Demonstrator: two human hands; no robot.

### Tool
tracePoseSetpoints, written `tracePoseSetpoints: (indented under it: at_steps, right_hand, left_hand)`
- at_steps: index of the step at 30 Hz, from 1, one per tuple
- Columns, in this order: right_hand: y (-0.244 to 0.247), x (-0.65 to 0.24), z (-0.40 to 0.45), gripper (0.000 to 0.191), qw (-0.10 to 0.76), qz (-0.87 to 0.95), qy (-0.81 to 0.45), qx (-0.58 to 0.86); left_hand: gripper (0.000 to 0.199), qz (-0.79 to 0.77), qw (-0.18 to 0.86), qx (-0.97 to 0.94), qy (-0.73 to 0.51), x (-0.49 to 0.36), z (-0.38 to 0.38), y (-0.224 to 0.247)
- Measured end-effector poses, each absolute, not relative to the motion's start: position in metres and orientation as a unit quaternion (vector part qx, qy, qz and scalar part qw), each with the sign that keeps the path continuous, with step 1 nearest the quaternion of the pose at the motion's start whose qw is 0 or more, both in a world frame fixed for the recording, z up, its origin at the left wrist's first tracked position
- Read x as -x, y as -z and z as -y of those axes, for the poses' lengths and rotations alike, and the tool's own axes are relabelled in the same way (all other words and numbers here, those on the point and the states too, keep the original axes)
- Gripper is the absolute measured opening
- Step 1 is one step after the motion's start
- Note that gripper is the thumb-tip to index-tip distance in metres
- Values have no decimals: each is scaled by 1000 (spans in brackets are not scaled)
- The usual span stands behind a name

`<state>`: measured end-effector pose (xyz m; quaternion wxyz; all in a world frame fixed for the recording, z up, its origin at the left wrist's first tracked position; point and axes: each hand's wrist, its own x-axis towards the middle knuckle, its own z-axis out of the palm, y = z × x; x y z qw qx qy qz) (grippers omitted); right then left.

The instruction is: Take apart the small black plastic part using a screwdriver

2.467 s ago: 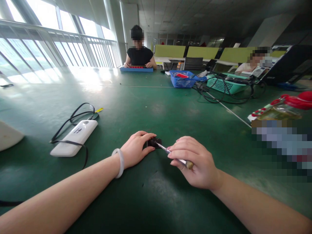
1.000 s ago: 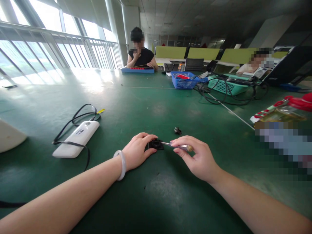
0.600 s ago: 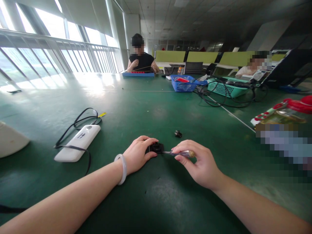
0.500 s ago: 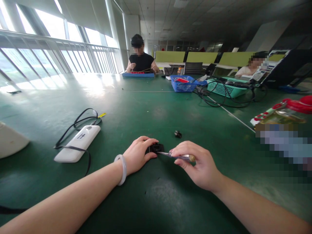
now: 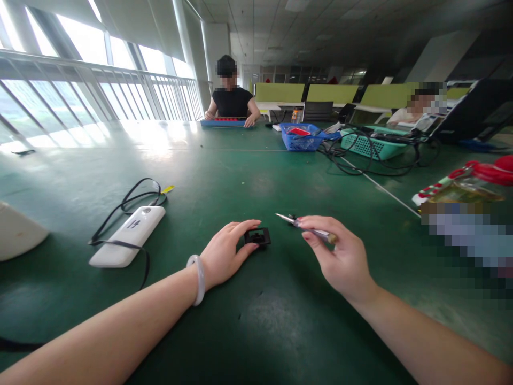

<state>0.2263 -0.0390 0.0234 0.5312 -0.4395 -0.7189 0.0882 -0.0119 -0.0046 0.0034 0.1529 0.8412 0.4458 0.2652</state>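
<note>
On the green table point(image 5: 256, 321), a small black frame-like part point(image 5: 262, 237) lies between the thumb and fingers of my left hand point(image 5: 226, 251), which grips its left side. A pale bangle is round that wrist. My right hand point(image 5: 340, 256) pinches a slim tool point(image 5: 315, 231) with a pointed metal tip and a light-coloured end. The tip points left, above and to the right of the black part, apart from it. Behind the tool's shaft is a small dark piece point(image 5: 293, 218), mostly covered by it.
A white power bank point(image 5: 128, 238) with a black cable lies left. Blue point(image 5: 300, 140) and green point(image 5: 372, 147) baskets with tangled cables stand farther back. A red-lidded jar point(image 5: 473, 187) is right. One person point(image 5: 230, 101) sits opposite, another point(image 5: 417, 107) at the far right.
My right hand has drawn the tool back from the black part, up and to the right. The left fingers have shifted slightly on the part. The person opposite has lowered their hands.
</note>
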Motion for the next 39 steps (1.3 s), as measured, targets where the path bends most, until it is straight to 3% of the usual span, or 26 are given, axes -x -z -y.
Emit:
tracePoseSetpoints:
  at_steps: [8, 15, 20, 27, 35, 39]
  right_hand:
    - [-13, -234, 20, 20, 500, 620, -172, 580]
    - [-19, -235, 28, 16, 568, 604, -99, 550]
    - [-15, -240, 20, 17, 525, 607, -96, 589]
    - [-23, -233, 34, 16, 551, 632, -164, 520]
    - [-22, -230, 37, 14, 578, 620, -156, 508]
    - [-21, -228, 37, 14, 564, 636, -151, 504]
  left_hand:
    - [35, -521, 104, -801, -275, 12, -1, -3]
    - [37, -551, 86, -796, -236, 17, -5, 1]
    - [37, -539, 65, -802, -250, 17, -4, 2]
    - [39, -427, 93, -859, -265, 14, 6, -5]
    - [49, -200, 125, -962, -137, 3, 23, -20]
    - [30, -168, 145, -968, -118, -2, 26, -15]
